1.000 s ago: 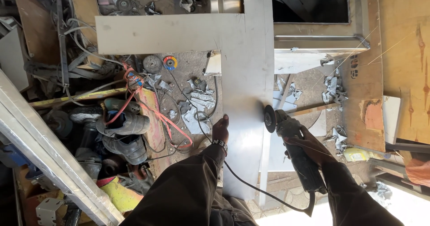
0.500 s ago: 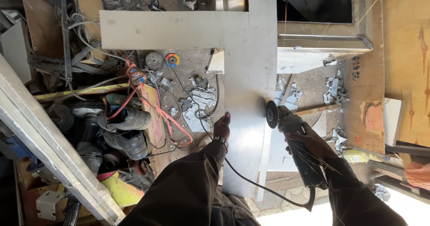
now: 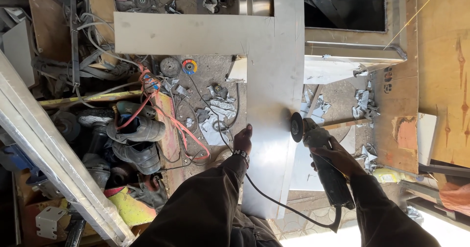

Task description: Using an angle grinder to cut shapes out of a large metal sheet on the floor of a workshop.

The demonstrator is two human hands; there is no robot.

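Nearest to me, my two dark sleeves reach forward from the bottom of the head view. My right hand [image 3: 338, 160] is wrapped tight around the dark body of an angle grinder [image 3: 320, 154], fingers closed on it. Its black disc [image 3: 296, 127] stands on edge right against the right-hand edge of the metal sheet [image 3: 274, 80]. The grinder's black cable [image 3: 284, 208] loops from its rear end, back across the lower part of the sheet towards my left sleeve.

My left hand [image 3: 243, 139] lies on the left edge of that same sheet, fingers pointing forward and pressed down on the metal; it grips nothing, as far as I can see. A banded watch or bracelet [image 3: 241, 154] sits at the wrist.

The sheet is a pale grey L-shape: a long strip runs away from me between my hands, then a broad arm turns off to the left at the far end.

To the left of the strip, on the floor, lie a pair of worn shoes [image 3: 137, 139], a red and orange cord [image 3: 166, 114], scraps of cut metal [image 3: 215, 114] and two grinding discs [image 3: 180, 66]. A long pale beam [image 3: 54, 163] slants across the lower left. Farther off on the right stands a metal frame [image 3: 357, 48], with brown board [image 3: 440, 70] beside it.
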